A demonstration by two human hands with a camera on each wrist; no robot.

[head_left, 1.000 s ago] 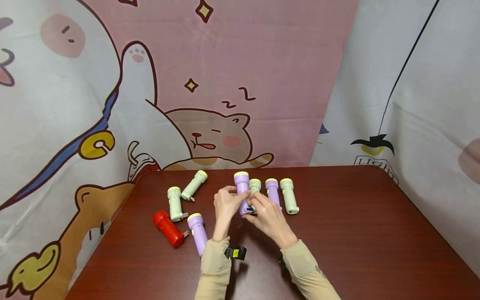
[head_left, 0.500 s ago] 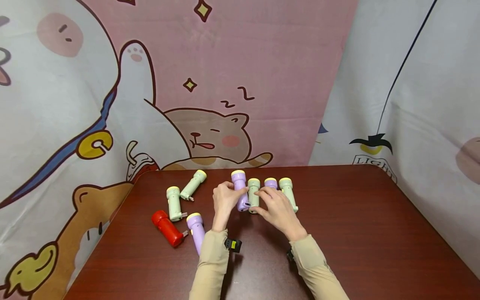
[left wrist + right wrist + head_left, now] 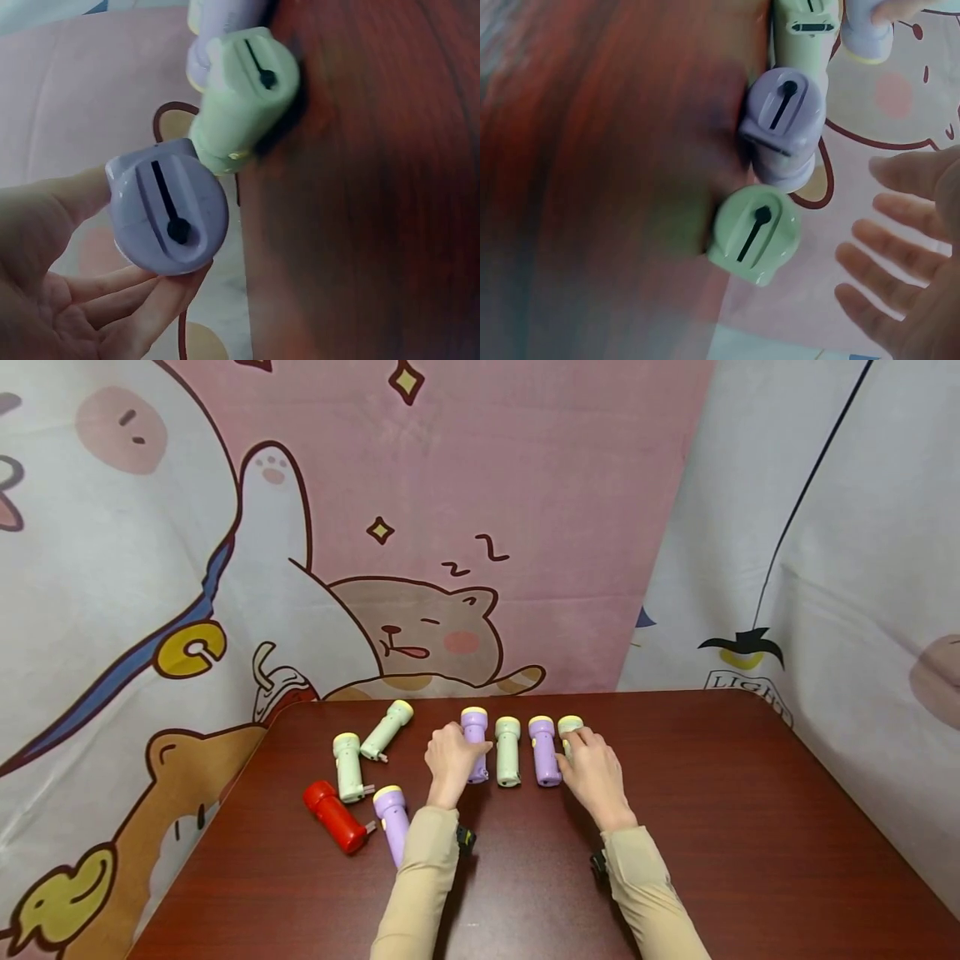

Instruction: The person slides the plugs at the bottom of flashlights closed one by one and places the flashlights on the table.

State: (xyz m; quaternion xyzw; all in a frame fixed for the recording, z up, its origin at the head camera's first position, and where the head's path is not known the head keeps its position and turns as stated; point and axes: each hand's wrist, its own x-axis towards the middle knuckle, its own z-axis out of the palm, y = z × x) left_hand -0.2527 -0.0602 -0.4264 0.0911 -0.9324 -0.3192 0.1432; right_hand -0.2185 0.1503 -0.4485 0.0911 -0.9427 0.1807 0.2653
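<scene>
My left hand (image 3: pixel 450 764) grips a purple flashlight (image 3: pixel 474 727), thumb on one side and fingers curled round the other. In the left wrist view its end cap (image 3: pixel 169 214) with a black slot faces the camera. To its right a pale green flashlight (image 3: pixel 507 750) and another purple flashlight (image 3: pixel 543 750) lie in line. My right hand (image 3: pixel 597 777) is over the rightmost green flashlight (image 3: pixel 569 724) and partly hides it in the head view. The right wrist view shows the right hand's fingers (image 3: pixel 885 259) spread beside that green flashlight (image 3: pixel 757 234), apart from it.
On the left of the brown table (image 3: pixel 720 827) lie two green flashlights (image 3: pixel 387 731) (image 3: pixel 348 767), a red flashlight (image 3: pixel 335 817) with metal prongs sticking out, and a purple flashlight (image 3: pixel 392 822) partly behind the left sleeve. A cartoon-print cloth (image 3: pixel 585 527) hangs behind the table.
The right hand has left the held purple flashlight and moved right, past the middle ones, to the rightmost green one. The left hand has lowered and turned its purple flashlight beside the row.
</scene>
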